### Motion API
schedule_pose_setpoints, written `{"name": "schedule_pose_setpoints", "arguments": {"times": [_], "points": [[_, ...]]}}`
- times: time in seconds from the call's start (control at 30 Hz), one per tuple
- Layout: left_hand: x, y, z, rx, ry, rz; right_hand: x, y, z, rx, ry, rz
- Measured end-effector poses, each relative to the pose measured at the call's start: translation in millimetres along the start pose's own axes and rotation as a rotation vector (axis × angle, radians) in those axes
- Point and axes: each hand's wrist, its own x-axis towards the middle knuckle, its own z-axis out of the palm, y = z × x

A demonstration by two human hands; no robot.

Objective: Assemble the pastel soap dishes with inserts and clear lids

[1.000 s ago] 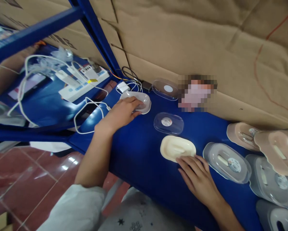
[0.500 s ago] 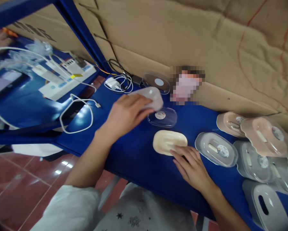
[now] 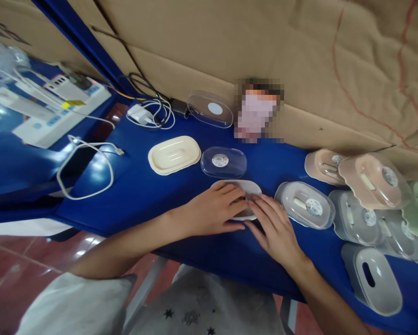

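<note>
A pale white oval dish (image 3: 251,187) lies on the blue table in front of me, partly covered by both hands. My left hand (image 3: 214,209) is closed over its left side, the fingers bent inside and the thumb along the near edge. At its right end, the fingers of my right hand (image 3: 275,228) are stretched out and touch the rim, with the thumb apart. Just behind the dish lies a clear oval lid (image 3: 230,170) with a round label. Farther left sits a cream oval dish (image 3: 174,156), untouched.
To the right are several lidded containers, among them a grey one (image 3: 298,218) and a peach one (image 3: 373,193), and a grey box (image 3: 383,284) with a slot. Another clear lid (image 3: 198,111) leans near a blurred-out item (image 3: 258,111). Cables and a power strip (image 3: 37,130) lie left.
My left hand has come down and nearer with the white dish, now in front of my right hand. The cream dish, which was there, is now at the left. The view has shifted slightly.
</note>
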Motion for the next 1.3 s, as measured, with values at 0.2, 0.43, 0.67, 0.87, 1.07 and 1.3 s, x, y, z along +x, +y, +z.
{"name": "schedule_pose_setpoints", "arguments": {"times": [0.2,0.43,0.67,0.87,1.07,1.3], "points": [[-4,-1,5.0,-0.016,-0.074,-0.103,0,-1,-1,-0.089,-0.028,0.043],[-1,-17,-10.5,-0.193,0.084,-0.142,0,-2,0,-0.068,-0.065,0.02],[-14,-66,-25.4,-0.078,0.001,-0.45,-2,-2,-1,-0.09,-0.072,-0.025],[-16,-66,-29.5,-0.082,0.084,-0.432,-5,-1,2,-0.06,-0.042,-0.006],[-13,-34,-43.6,-0.19,0.077,-0.254,-8,-3,7,-0.071,0.135,0.094],[-8,-10,-31.4,-0.042,-0.045,-0.076,0,-2,2,-0.045,0.041,0.097]]}}
